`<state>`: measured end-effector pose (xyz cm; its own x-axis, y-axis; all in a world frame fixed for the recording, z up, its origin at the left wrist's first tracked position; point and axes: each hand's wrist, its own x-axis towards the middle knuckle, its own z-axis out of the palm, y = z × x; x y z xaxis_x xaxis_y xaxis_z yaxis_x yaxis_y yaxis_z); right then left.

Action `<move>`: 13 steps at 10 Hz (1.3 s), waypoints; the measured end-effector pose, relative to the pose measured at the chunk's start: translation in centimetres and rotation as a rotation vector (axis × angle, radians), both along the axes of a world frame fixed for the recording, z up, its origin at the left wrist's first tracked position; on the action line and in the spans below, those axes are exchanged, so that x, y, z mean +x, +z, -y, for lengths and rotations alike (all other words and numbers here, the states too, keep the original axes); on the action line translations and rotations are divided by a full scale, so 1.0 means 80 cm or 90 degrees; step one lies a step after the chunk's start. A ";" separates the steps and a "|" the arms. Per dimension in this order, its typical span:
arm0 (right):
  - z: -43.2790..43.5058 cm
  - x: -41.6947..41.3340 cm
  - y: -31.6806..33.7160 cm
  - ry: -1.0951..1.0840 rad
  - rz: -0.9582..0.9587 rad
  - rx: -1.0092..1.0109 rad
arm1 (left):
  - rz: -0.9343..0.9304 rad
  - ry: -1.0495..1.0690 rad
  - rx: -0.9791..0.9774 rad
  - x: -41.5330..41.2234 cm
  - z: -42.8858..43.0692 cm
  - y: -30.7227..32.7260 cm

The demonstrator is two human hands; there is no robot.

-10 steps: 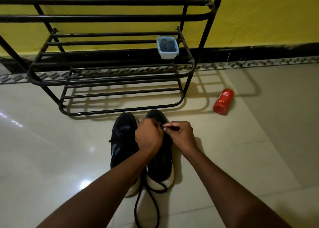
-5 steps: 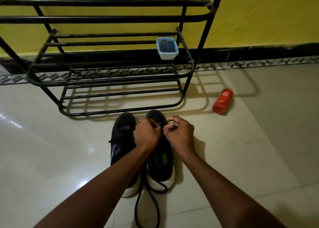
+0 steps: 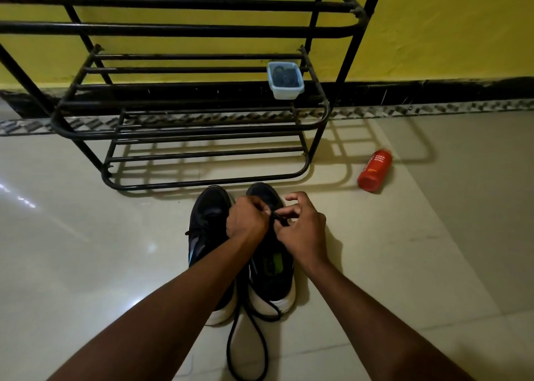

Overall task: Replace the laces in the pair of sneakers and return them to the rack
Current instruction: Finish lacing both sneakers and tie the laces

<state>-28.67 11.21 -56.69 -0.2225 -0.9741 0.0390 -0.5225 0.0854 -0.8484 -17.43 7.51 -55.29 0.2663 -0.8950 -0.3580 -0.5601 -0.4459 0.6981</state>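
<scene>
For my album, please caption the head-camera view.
Left hand and right hand pinch a black lace over the right-side sneaker before the rack.

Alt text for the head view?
The left hand and right hand pinch a black lace over one black sneaker of a pair on the floor. A black metal rack stands ahead; a red bottle lies to its right.

Both forearms reach forward, hands nearly touching. The left hand (image 3: pixel 248 222) and right hand (image 3: pixel 304 232) pinch a black lace (image 3: pixel 279 217) with curled fingers.
</scene>
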 end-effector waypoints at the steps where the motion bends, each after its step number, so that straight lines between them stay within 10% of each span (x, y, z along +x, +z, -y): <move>1: -0.004 0.001 -0.003 -0.008 0.015 -0.004 | -0.015 0.020 0.000 0.000 0.000 -0.006; 6: 0.039 -0.009 -0.005 0.044 0.006 0.075 | -0.058 0.101 -0.043 0.002 0.000 -0.015; 8: 0.053 -0.014 -0.009 0.171 -0.235 0.108 | -0.074 0.059 -0.027 0.006 0.003 -0.016; 9: 0.058 -0.028 0.003 0.017 -0.111 0.014 | -0.069 0.041 -0.019 0.010 0.006 -0.020; 10: 0.073 -0.045 0.034 -0.320 0.643 0.006 | -0.059 0.024 -0.016 0.013 0.008 -0.021; 11: 0.075 -0.065 0.038 -0.170 0.463 0.025 | -0.049 0.015 -0.016 0.013 0.009 -0.020; 12: 0.056 -0.080 0.004 0.308 -0.322 0.045 | -0.034 0.017 -0.011 0.012 0.008 -0.019; 13: 0.058 -0.077 -0.003 0.358 -0.403 -0.074 | -0.023 0.004 -0.012 0.012 0.007 -0.021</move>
<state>-34.84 6.56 -56.89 0.3905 -0.9153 0.0986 -0.8396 -0.3980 -0.3697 -16.49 6.91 -56.95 0.2594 -0.9000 -0.3504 -0.5312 -0.4359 0.7265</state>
